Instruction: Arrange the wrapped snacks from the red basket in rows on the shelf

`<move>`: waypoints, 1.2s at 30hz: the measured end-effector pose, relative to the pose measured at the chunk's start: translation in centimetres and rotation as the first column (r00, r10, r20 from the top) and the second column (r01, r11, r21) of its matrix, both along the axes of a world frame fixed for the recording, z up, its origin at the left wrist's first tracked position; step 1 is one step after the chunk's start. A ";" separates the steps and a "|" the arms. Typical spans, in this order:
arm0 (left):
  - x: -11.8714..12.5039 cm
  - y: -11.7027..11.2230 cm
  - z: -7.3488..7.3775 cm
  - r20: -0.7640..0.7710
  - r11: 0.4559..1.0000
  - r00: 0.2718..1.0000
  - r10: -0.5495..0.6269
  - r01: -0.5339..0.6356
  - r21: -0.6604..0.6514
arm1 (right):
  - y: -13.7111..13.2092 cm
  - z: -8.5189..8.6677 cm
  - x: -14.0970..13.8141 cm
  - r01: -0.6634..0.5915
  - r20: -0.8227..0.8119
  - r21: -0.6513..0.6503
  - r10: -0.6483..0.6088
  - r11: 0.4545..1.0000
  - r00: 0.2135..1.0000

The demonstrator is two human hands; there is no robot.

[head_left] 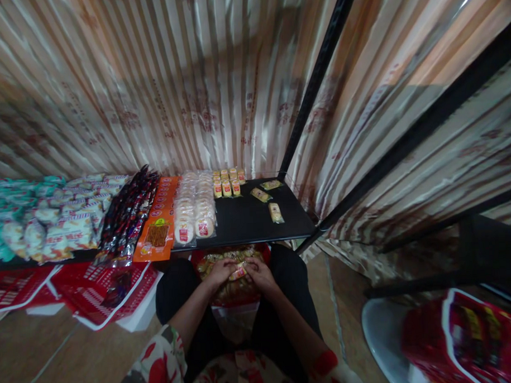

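Between my knees a red basket (261, 298) holds many small yellowish wrapped snacks. Over it, my left hand (222, 271) and my right hand (259, 273) pinch one small wrapped snack (238, 272) from both ends, its label facing up. Above my hands lies the black shelf (256, 222). Rows of yellow wrapped snacks (227, 188) stand at its back middle. Three loose wrapped snacks lie farther right, the nearest being a pale yellow packet (275, 212).
Left along the shelf are round white packaged crackers (193, 213), orange bags (158, 223), dark red packets (128, 218), white packets (72, 220) and teal packets (13, 205). Red baskets (103, 292) sit below. Black metal posts (319, 83) rise at right; another red basket (465, 335) is at lower right.
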State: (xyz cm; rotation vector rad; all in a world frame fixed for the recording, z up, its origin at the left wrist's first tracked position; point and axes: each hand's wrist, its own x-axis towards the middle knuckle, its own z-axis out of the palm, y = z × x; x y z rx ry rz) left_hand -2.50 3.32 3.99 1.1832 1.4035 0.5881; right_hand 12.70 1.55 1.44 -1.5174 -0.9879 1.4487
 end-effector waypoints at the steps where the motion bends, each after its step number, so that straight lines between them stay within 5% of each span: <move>1: -0.1 -0.1 0.1 0.008 1.000 1.000 0.007 -0.007 0.004 | -0.1 0.2 -0.1 0.022 -0.048 0.003 -0.022 1.000 0.999; 10: -0.3 -0.2 0.5 0.294 0.958 0.913 0.282 -0.287 -0.025 | -0.6 1.9 -1.0 0.184 -0.132 -0.013 -0.184 0.983 0.974; 20: 1.0 -0.7 3.5 0.563 0.909 0.725 0.397 -0.394 -0.135 | -0.3 4.5 -2.4 0.285 -0.365 -0.001 -0.266 0.958 0.892; 24: 1.4 -0.4 4.4 0.531 0.875 0.722 0.443 -0.478 -0.079 | 0.4 4.5 -3.6 0.310 -0.393 0.011 -0.281 0.951 0.876; 31: 1.4 1.0 7.0 0.404 0.863 0.798 0.448 -0.504 0.038 | 1.3 5.2 -3.3 0.216 -0.075 0.218 -0.205 0.952 0.976; 36: 2.2 2.2 7.0 0.397 0.871 0.818 0.417 -0.484 0.082 | 2.3 6.5 -1.8 0.088 0.238 0.350 -0.180 0.933 0.954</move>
